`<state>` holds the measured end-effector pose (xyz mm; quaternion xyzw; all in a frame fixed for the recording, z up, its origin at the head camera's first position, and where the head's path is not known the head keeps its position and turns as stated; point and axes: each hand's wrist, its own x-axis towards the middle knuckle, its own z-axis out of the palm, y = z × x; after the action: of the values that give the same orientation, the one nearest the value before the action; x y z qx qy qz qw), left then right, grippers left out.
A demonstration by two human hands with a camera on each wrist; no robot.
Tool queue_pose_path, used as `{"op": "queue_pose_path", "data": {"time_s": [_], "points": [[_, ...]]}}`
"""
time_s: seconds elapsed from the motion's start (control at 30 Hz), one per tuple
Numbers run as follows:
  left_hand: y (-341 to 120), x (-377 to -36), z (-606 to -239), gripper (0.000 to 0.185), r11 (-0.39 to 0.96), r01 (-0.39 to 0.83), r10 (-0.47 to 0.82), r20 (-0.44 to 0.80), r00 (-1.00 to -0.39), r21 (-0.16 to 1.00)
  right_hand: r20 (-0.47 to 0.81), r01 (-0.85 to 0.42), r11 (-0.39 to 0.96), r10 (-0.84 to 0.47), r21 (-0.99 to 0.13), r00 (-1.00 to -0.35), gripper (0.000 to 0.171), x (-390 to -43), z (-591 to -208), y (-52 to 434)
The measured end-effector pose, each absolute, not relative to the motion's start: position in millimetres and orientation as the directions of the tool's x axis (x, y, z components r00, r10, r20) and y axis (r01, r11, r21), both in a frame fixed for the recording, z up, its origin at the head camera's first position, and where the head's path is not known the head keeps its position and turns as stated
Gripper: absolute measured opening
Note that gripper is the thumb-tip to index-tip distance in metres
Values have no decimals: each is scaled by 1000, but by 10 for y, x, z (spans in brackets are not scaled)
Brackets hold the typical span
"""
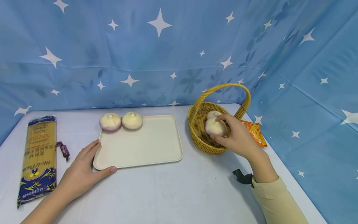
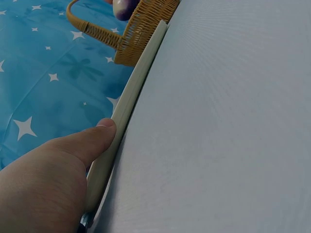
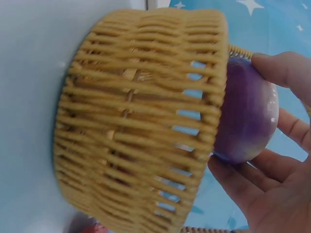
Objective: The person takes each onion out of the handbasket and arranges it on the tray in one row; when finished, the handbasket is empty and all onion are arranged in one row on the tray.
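My right hand (image 1: pixel 233 133) grips a white-and-purple turnip (image 1: pixel 215 127) between thumb and fingers at the mouth of the wicker basket (image 1: pixel 205 146). In the right wrist view, the purple side of this turnip (image 3: pixel 248 111) shows beside the basket's rim. Another pale turnip top (image 1: pixel 213 114) appears just behind it in the head view. My left hand (image 1: pixel 81 169) rests at the near left corner of the cream tray (image 1: pixel 139 143), fingers along its left edge and thumb (image 2: pixel 104 128) against the front rim. Two turnips, one left (image 1: pixel 110 121) and one right (image 1: pixel 132 120), sit at the tray's back left.
A spaghetti pack (image 1: pixel 39 158) lies at the far left beside a small purple wrapped candy (image 1: pixel 64 151). Behind the basket's right side lies an orange snack packet (image 1: pixel 255 133). The basket's tall handle (image 1: pixel 223 87) arches over its opening. A blue star-patterned curtain (image 1: pixel 156 62) borders the table.
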<state>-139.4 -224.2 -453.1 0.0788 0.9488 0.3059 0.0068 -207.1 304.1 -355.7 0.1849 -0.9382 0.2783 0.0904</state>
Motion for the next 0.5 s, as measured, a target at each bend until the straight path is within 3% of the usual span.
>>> {"op": "queue_pose_path", "data": {"time_s": [0.27, 0.5], "points": [[-2236, -1389, -4519, 123, 802, 143, 154, 31, -988, 580, 367, -466, 759, -317, -455, -874, 51, -2021, -3506, 2979], [-2252, -1393, -4534, 122, 801, 154, 159, 42, -986, 579, 373, -478, 749, -326, -458, -869, 52, -1960, -3430, 2878]]}}
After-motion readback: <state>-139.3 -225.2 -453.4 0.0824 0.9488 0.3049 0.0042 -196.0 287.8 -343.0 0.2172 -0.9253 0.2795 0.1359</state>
